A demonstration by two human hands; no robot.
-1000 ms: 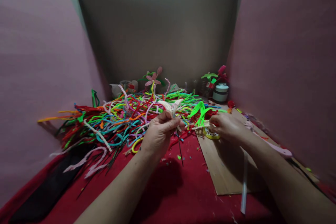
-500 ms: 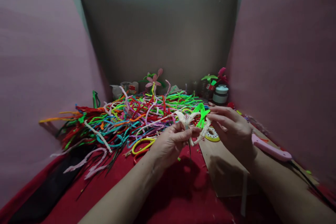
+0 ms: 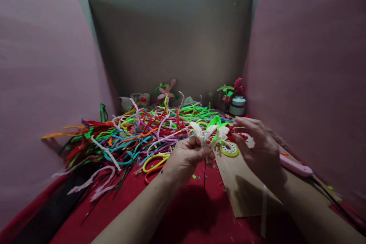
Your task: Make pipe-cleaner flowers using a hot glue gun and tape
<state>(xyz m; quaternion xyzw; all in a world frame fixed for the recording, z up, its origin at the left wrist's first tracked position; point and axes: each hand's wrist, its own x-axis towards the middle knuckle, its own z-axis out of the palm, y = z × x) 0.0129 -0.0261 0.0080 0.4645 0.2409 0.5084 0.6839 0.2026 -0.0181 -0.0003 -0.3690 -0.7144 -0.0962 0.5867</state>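
My left hand (image 3: pixel 188 156) is closed around the base of a white pipe cleaner flower (image 3: pixel 203 132), pinching it between thumb and fingers. Its pale petals fan out above and to the right, and a thin dark stem (image 3: pixel 204 177) hangs below the grip. Just right of the petals, my right hand (image 3: pixel 259 148) is raised with its fingers curved and apart, holding nothing that I can see. Bright green pipe cleaner loops (image 3: pixel 215 121) show behind the flower. Below its right side lies a yellow-rimmed tape roll (image 3: pixel 229 149).
A large heap of coloured pipe cleaners (image 3: pixel 143 133) covers the left and middle. Scissors with a yellow handle (image 3: pixel 154 162) lie beside my left wrist. On the right are a cardboard sheet (image 3: pixel 237 194) and a pink corded tool (image 3: pixel 296 166). A lidded jar (image 3: pixel 238 105) stands behind.
My right hand has moved off the flower's right petal, and its fingers have spread. The right petal now stands higher and nearer the others. My left hand keeps its hold.
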